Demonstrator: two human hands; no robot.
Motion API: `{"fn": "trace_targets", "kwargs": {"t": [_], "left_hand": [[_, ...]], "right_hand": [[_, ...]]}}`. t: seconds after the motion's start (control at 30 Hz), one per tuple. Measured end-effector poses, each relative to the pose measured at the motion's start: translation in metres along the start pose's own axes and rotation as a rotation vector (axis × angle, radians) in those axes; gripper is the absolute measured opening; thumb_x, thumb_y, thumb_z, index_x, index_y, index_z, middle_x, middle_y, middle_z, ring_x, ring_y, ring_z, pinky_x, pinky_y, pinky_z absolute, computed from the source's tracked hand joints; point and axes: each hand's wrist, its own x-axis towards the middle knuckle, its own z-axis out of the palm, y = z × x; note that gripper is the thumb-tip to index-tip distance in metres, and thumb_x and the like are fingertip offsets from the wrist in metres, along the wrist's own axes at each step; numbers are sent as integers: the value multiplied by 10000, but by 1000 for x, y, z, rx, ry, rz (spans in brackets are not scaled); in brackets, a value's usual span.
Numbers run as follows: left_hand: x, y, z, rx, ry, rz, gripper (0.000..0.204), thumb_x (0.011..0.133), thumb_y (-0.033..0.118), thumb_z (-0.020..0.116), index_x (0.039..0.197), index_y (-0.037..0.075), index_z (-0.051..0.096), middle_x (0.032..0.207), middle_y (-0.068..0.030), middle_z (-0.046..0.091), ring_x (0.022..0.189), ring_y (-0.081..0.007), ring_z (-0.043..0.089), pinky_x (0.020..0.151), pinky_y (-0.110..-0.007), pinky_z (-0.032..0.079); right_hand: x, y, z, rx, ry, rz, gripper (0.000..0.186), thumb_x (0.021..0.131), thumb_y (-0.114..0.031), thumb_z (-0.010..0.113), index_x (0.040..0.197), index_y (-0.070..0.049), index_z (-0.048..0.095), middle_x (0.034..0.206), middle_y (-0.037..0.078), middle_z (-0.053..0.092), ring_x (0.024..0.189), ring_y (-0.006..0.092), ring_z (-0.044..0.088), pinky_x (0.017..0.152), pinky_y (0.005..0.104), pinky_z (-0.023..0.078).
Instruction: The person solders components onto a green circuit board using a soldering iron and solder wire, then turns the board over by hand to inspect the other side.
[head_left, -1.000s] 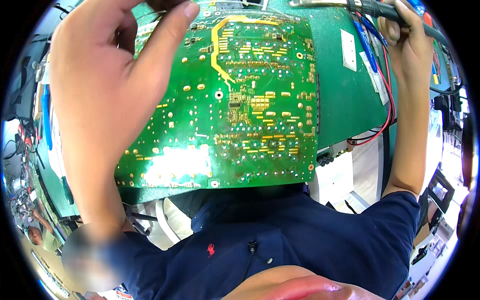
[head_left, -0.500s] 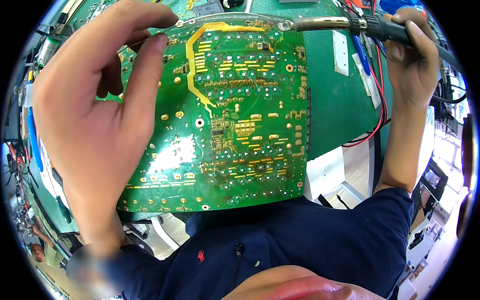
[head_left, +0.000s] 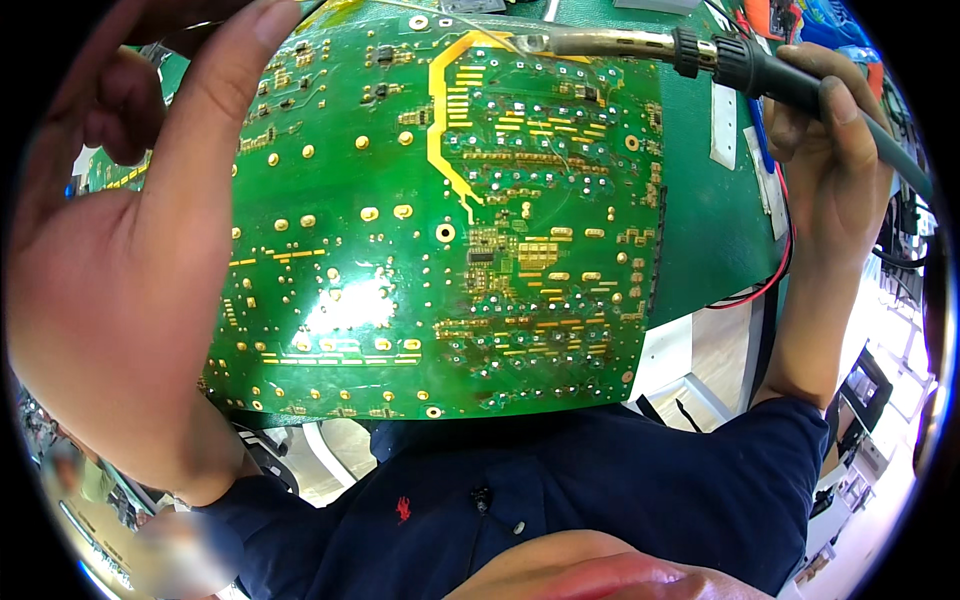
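Just before the navy shirt (head_left: pixel 560 465) lies the green circuit board (head_left: pixel 395 285). Over its left side, the left hand (head_left: pixel 130 215) is half curled (whether it holds anything, I cannot tell). Off its right side, the right hand (head_left: pixel 840 145) is wrapped around a soldering iron (head_left: pixel 695 50), whose tip meets a thin wire (head_left: pixel 440 12) above the board's far part.

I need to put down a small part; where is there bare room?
Right of the circuit board, a patch of green mat lies bare, bordered by the board's edge, white strips and red wire. The upper right is crowded: the right hand holds the soldering iron near a blue tool. The left hand overhangs the board's left side.
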Motion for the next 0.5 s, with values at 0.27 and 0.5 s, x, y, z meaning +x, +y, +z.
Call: {"fn": "trace_targets", "kwargs": {"t": [0.27,0.5], "left_hand": [[-3,9,10,-27,14,-47,123,908,157,729,998,74,738,799,35,640,650,-36,433,616,-197,341],[-5,16,22,-82,75,-69,118,884,127,738,980,58,725,837,41,654,661,-43,381,620,-207,317]], "right_hand": [[-2,0,2,0,-68,-16,453,1017,-305,481,1239,77,581,821,104,579,683,112,473,578,240,330],[-2,1,1,-36,-105,-50,439,1003,-266,486,1245,91,566,829,120,583,698,129,495,614,248,351]]}}
